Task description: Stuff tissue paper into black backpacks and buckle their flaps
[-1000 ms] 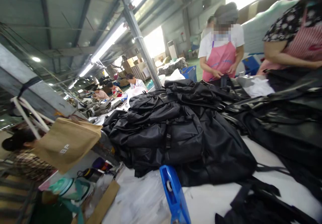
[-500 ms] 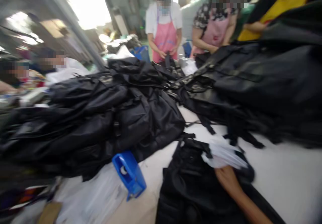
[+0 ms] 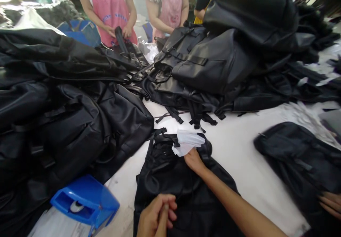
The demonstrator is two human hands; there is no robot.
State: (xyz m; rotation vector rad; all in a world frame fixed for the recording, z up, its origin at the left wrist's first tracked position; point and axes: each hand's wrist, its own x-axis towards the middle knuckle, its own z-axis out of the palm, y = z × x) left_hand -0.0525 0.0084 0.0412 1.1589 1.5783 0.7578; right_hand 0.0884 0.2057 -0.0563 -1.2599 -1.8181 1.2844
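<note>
A black backpack (image 3: 183, 190) lies flat on the white table in front of me, its buckled straps at the far end. My right hand (image 3: 194, 160) grips a bunch of thin white sheets (image 3: 188, 141) over the bag's top part; whether they are paper or cloth I cannot tell. Nearer to me, my left hand (image 3: 158, 214) hovers over or rests on the lower part of the bag, fingers curled in and thumb laid along them. Anything inside those fingers is hidden.
A blue tape dispenser (image 3: 87, 201) stands at the lower left. Black backpacks are heaped at left (image 3: 66, 123) and far right (image 3: 213, 63). On the right, another person's hand (image 3: 331, 203) touches a black bag (image 3: 293, 159). Co-workers in pink aprons (image 3: 113, 9) stand across the table.
My view has swung right and down. My left hand has come into view over the backpack. The right hand still grips the white sheets. Another person's hand and bag now show at right.
</note>
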